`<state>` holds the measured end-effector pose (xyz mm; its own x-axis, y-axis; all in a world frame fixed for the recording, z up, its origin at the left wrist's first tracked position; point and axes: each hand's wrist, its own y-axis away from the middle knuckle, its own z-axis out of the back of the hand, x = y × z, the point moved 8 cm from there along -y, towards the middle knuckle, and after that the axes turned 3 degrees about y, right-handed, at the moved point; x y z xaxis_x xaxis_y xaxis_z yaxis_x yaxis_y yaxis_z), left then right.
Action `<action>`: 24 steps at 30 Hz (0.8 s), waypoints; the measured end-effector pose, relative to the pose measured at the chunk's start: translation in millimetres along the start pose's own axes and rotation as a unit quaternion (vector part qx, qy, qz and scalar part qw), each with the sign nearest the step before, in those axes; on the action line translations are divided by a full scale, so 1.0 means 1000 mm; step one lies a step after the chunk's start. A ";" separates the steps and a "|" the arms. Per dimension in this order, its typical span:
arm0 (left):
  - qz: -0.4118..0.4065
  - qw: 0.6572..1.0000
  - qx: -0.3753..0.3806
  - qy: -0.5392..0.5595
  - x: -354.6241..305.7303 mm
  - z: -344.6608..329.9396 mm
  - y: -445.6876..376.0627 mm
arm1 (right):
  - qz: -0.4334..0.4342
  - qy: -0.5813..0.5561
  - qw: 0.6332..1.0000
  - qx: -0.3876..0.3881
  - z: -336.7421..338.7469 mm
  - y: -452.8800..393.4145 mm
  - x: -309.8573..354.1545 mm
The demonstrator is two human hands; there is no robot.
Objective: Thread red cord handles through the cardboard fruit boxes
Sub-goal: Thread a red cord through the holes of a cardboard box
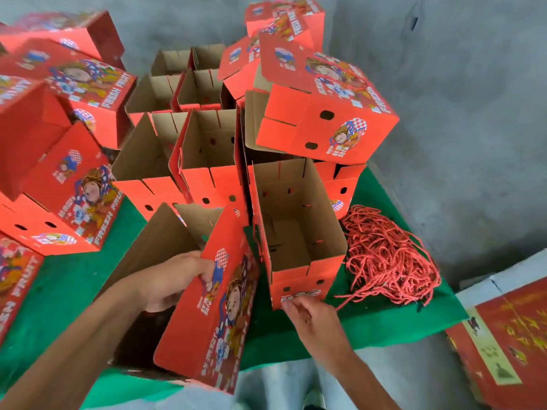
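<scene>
An open red fruit box (207, 315) lies tilted at the table's front, its printed side facing right. My left hand (174, 279) grips that side's upper edge, fingers curled over it and inside the box. A red cord runs down the printed side. To the right stands another open box (296, 229) with cord ends showing through its holes. My right hand (310, 315) reaches to that box's lower front corner, fingers loosely bent and touching the cardboard. A heap of red cords (387, 255) lies further right on the green table (384, 324).
Several open boxes (204, 149) stand in rows behind. Closed printed boxes are stacked at the left (68, 196) and back right (325, 110). A grey wall lies beyond. A different red carton (509, 344) sits off the table's right edge.
</scene>
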<state>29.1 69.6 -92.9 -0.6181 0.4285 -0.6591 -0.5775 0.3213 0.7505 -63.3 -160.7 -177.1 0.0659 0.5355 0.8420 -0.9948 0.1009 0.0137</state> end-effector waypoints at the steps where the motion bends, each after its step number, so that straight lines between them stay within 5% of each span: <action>1: 0.006 1.000 -0.002 -0.004 0.001 0.003 0.004 | -0.011 -0.025 0.999 0.016 -0.013 0.004 0.012; 6: 0.050 0.999 0.002 -0.018 0.015 0.015 0.030 | -0.097 -0.255 0.958 0.085 -0.070 0.008 0.046; 9: 0.068 0.994 -0.077 -0.034 0.021 0.032 0.023 | -0.161 -0.358 0.918 0.057 -0.082 0.001 0.046; 14: 0.087 0.973 -0.176 -0.120 0.011 0.038 -0.004 | -0.140 -0.323 0.936 0.017 -0.082 -0.010 0.047; 18: 0.131 0.948 -0.137 -0.255 0.002 0.032 -0.003 | -0.132 -0.338 0.932 -0.014 -0.082 -0.020 0.052; 24: 0.084 0.967 -0.123 -0.206 0.011 0.030 -0.006 | -0.118 -0.326 0.937 -0.038 -0.081 -0.026 0.058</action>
<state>41.4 97.6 -103.7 -0.4780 0.7734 -0.4163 -0.6283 0.0301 0.7774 -27.6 -64.3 -172.9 0.1975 -0.1337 0.9711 -0.9482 0.2255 0.2239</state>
